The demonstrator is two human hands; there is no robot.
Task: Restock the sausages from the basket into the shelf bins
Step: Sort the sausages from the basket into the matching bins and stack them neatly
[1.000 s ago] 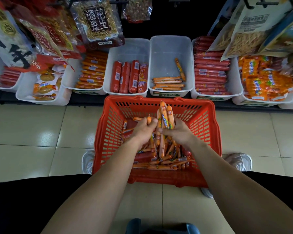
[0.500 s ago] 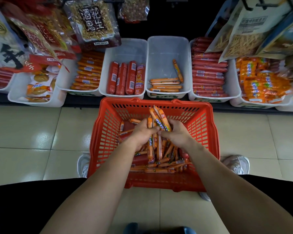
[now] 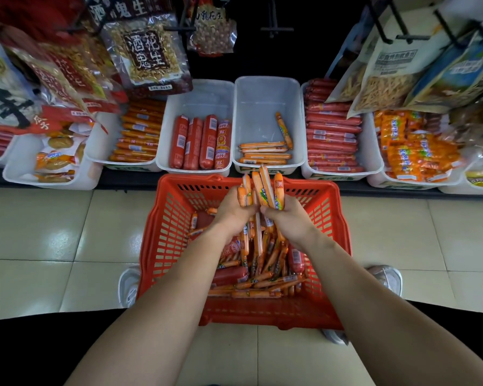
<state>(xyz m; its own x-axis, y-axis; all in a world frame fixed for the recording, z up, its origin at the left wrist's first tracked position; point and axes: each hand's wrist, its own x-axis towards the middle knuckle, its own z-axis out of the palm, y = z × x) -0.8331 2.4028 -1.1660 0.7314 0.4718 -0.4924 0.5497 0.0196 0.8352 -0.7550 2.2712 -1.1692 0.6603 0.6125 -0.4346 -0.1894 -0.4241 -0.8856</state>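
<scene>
Orange sausages: three in right hand, two in left hand

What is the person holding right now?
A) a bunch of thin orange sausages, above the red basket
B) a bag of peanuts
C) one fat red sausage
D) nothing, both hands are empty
A: the left hand and the right hand both grip thin orange sausages, raised above the red basket.

The thin orange sausages are raised higher above the basket by the left hand and right hand (tips now past the far rim) and brought nearer the half-filled bin.
</scene>
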